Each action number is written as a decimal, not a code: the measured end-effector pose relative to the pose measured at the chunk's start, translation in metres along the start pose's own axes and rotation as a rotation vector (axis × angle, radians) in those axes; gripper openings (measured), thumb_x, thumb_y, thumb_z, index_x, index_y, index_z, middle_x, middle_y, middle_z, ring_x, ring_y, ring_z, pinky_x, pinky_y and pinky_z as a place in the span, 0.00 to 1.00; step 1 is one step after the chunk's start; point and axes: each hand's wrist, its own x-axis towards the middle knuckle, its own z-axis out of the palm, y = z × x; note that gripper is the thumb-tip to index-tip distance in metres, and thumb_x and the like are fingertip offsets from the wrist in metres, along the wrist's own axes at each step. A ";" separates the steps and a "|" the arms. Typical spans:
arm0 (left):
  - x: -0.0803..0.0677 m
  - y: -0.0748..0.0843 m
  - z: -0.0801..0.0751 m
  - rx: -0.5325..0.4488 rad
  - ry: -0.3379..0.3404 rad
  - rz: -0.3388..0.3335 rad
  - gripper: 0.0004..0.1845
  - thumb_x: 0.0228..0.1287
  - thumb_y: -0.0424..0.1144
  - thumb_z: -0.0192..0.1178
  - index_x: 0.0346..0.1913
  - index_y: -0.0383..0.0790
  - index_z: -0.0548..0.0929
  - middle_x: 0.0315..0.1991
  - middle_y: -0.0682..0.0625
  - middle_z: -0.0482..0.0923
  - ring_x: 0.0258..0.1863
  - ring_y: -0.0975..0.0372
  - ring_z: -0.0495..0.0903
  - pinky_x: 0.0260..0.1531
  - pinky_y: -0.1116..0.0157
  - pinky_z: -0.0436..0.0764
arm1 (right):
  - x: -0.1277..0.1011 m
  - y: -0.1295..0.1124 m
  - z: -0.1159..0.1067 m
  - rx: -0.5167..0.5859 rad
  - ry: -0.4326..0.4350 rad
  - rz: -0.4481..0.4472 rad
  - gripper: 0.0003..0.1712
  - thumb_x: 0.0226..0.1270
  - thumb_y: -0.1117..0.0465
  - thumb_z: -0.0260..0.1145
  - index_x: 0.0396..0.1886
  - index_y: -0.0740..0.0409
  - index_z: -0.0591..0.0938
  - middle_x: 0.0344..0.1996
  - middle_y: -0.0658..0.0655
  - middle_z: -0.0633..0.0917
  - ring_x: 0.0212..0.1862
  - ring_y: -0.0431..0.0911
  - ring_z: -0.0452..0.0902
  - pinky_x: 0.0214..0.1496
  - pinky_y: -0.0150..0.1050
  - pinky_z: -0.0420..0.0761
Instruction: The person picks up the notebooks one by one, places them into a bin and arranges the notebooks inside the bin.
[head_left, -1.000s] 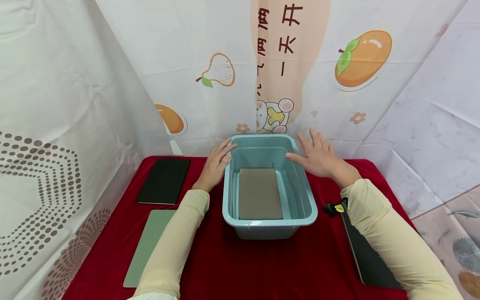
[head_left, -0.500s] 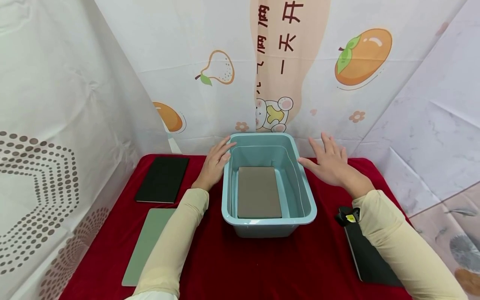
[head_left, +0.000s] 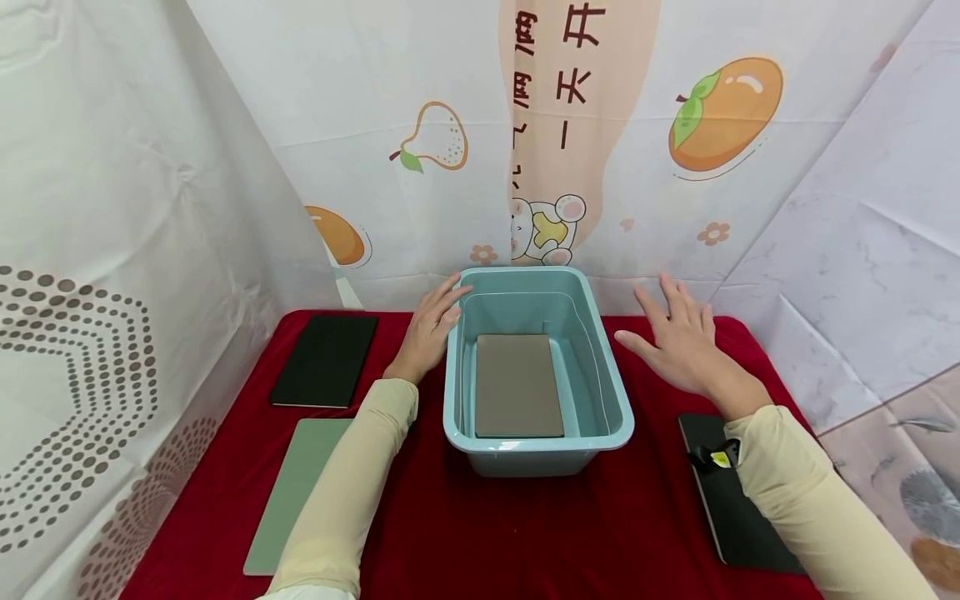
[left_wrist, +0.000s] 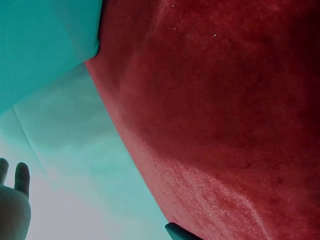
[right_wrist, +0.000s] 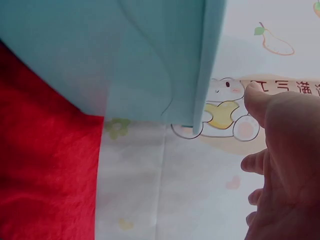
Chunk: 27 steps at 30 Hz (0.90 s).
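Note:
A light blue plastic basin [head_left: 615,392] stands mid-table, with a grey-brown notebook [head_left: 517,385] lying flat on its floor. At the basin's left rim is my left hand [head_left: 429,333], fingers extended; whether they touch the rim I cannot tell. My right hand [head_left: 684,346] hovers to the right of the basin, fingers spread, holding nothing. In the right wrist view a gap shows between that hand [right_wrist: 287,160] and the basin's wall [right_wrist: 140,60]. Beneath the right forearm, partly covered, lies a black notebook [head_left: 738,508].
Left of the basin lie another black notebook [head_left: 326,360] and a green notebook [head_left: 296,492], the latter partly behind the left sleeve. A red cloth [head_left: 517,542] covers the table. Printed white curtains [head_left: 360,100] hang close behind and at both sides.
My right hand has moved right, away from the basin's rim, uncovering more of the black notebook there. The left hand, basin and notebooks have stayed in place.

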 end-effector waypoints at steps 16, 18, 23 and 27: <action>0.000 0.000 0.001 -0.012 0.002 -0.005 0.25 0.83 0.54 0.38 0.74 0.57 0.72 0.82 0.58 0.56 0.79 0.53 0.58 0.76 0.43 0.59 | -0.024 0.039 0.020 -0.068 0.033 -0.005 0.53 0.73 0.32 0.54 0.84 0.55 0.48 0.82 0.70 0.37 0.80 0.73 0.28 0.73 0.78 0.27; -0.001 0.000 0.001 -0.014 0.003 -0.006 0.25 0.83 0.53 0.38 0.74 0.57 0.72 0.82 0.57 0.56 0.79 0.53 0.58 0.76 0.42 0.58 | -0.028 0.044 0.023 -0.068 0.035 0.000 0.53 0.73 0.32 0.54 0.84 0.56 0.48 0.82 0.71 0.38 0.80 0.73 0.28 0.73 0.78 0.27; -0.001 0.001 0.000 -0.005 0.010 -0.010 0.25 0.83 0.54 0.37 0.74 0.57 0.72 0.81 0.58 0.56 0.79 0.54 0.58 0.76 0.42 0.58 | -0.037 0.057 0.029 -0.042 0.046 0.017 0.52 0.74 0.32 0.53 0.83 0.58 0.49 0.81 0.72 0.38 0.80 0.73 0.27 0.72 0.78 0.25; -0.001 0.001 0.000 0.000 0.007 -0.010 0.25 0.83 0.55 0.37 0.74 0.57 0.72 0.81 0.59 0.56 0.79 0.54 0.58 0.76 0.43 0.58 | -0.047 0.069 0.031 0.000 0.065 0.045 0.52 0.75 0.34 0.53 0.83 0.58 0.47 0.81 0.73 0.37 0.80 0.73 0.26 0.71 0.79 0.24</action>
